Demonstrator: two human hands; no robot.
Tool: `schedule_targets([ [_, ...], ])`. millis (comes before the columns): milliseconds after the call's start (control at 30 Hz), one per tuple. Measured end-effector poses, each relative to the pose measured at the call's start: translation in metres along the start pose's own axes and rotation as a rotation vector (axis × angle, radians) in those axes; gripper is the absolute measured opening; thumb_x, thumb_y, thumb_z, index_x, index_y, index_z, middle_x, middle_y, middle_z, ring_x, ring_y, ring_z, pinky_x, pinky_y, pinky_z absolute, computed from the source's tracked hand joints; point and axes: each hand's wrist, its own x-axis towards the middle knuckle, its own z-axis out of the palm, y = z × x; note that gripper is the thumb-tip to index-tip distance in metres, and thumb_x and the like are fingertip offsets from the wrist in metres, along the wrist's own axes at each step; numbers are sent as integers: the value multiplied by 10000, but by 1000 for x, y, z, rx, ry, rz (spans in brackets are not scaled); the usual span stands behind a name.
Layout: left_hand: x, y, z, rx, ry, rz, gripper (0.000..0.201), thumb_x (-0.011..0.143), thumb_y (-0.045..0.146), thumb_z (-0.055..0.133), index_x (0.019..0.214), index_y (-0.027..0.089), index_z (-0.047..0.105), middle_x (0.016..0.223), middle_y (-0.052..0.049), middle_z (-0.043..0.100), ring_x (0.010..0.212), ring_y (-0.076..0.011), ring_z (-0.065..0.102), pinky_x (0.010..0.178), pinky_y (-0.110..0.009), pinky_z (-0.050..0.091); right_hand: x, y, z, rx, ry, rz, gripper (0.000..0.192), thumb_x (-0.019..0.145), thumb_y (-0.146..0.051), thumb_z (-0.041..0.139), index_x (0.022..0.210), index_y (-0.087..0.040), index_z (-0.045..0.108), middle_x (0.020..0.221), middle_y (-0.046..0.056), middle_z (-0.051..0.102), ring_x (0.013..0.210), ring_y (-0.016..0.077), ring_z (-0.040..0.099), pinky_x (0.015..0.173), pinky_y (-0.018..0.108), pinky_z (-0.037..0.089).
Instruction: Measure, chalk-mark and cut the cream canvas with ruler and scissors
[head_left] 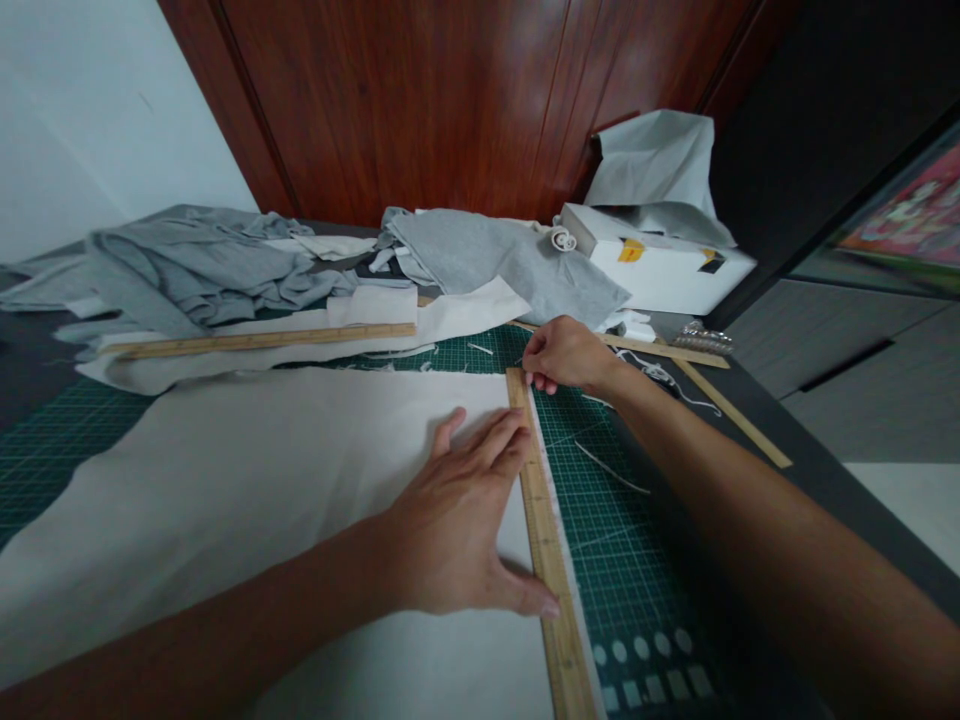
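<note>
A large piece of white fabric (300,450) lies over a green cutting mat (600,530). Along its right side runs a wooden ruler (555,560). My left hand (465,510) is spread flat, its fingertips and thumb pressing on the ruler and its palm over the fabric. At the ruler's far end, my right hand (562,355) has its fingers pinched together by the fabric's corner. Whatever they hold, if anything, is too small to make out.
Grey cloth (187,270) is heaped along the back, with a second wooden ruler (262,343) in front. A white box (660,260) stands at the back right. Wooden strips (735,415), white cord (656,370) and a thread scrap (611,468) lie on the right.
</note>
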Motion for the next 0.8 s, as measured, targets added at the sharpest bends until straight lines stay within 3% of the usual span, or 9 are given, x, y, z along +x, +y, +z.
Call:
schedule_targets([
  [267,1,-3,1,-3,-6,-2,1278,715,826,735,1672,87,323,1796,-189,212,1682,-345,159,1342,-565,-100,9,4,2,38,36,21,209,1040,-235,744,863,-133,699,744,-43,701,558,87,651,526,207,566],
  [500,0,-3,1,-25,18,8,1260,711,819,754,1651,84,349,1772,-210,279,1669,-365,205,1348,-561,-83,16,11,1,112,185,1,190,1046,-256,737,900,-138,707,752,-42,707,554,90,652,530,215,570],
  [667,0,-2,1,-40,38,15,1241,692,801,776,1643,122,357,1756,-217,317,1653,-404,241,1347,-608,-45,5,22,-7,233,267,-43,139,1045,-220,733,942,-131,708,768,-37,721,578,101,686,545,222,588],
  [800,1,-2,1,-54,38,25,1217,700,787,778,1645,146,356,1760,-216,307,1646,-434,246,1338,-659,-14,-10,28,-11,333,223,-53,111,1020,-159,754,926,-129,702,754,-43,729,599,110,719,576,232,620],
])
